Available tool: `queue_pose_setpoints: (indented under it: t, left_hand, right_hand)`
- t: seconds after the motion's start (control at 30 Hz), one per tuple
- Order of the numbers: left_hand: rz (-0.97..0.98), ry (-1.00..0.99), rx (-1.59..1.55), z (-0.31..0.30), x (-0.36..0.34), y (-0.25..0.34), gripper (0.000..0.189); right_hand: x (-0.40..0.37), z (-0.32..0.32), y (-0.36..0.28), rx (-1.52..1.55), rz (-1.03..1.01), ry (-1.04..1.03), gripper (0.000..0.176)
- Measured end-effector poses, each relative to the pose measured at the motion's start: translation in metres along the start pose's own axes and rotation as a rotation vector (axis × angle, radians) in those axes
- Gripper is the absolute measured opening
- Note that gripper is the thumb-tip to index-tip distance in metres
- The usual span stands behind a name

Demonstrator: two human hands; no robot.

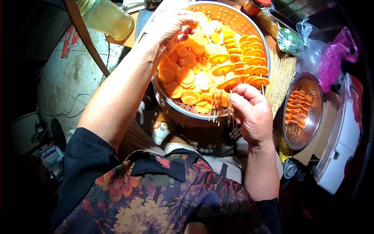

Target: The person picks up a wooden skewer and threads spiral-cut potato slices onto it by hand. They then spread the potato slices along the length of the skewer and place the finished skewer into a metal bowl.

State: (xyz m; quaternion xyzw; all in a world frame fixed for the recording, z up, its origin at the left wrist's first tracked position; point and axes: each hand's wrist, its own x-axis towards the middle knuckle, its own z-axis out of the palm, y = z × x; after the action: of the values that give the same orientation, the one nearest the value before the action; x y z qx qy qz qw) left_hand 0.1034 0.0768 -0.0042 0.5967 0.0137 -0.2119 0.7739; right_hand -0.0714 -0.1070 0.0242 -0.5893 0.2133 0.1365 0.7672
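Note:
A big perforated metal colander (244,17) in front of me holds a heap of round orange carrot slices (187,76). My left hand (180,30) is over the heap's far left side, its fingers curled in against the slices. Glare hides what the fingertips pinch, if anything. At the colander's near right rim, my right hand (251,107) pinches a thin bamboo skewer between thumb and fingers, just below a carrot slice (228,82) threaded on it. Several carrot skewers (255,52) rest in rows along the colander's right side, their bare sticks pointing towards me.
Beside the colander lies a bundle of bare bamboo sticks (283,76). Further right, a second colander (317,87) holds more carrot skewers. A purple plastic bag (337,52), a red-lidded jar (255,6) and a white box (339,136) are nearby. A large jar (107,19) is at upper left.

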Motion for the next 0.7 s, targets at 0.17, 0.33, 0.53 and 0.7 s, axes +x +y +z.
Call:
queue_pose_setpoints:
  t: [0.17,0.33,0.53,0.7]
  left_hand:
    - [-0.061,0.011,-0.136,0.005,-0.012,0.013,0.029]
    - [-0.017,0.083,-0.128,0.009,-0.010,0.007,0.027]
    - [0.038,0.155,0.151,0.015,0.000,-0.002,0.017]
    - [-0.134,0.005,0.074,0.026,-0.010,-0.016,0.009]
  right_hand:
    - [-0.001,0.002,-0.001,-0.028,0.008,-0.003,0.016]
    - [-0.002,0.002,0.002,-0.011,0.005,0.001,0.016]
    - [-0.003,0.002,0.005,-0.013,-0.003,-0.001,0.015]
    - [-0.002,0.002,0.007,0.048,-0.034,0.048,0.010]
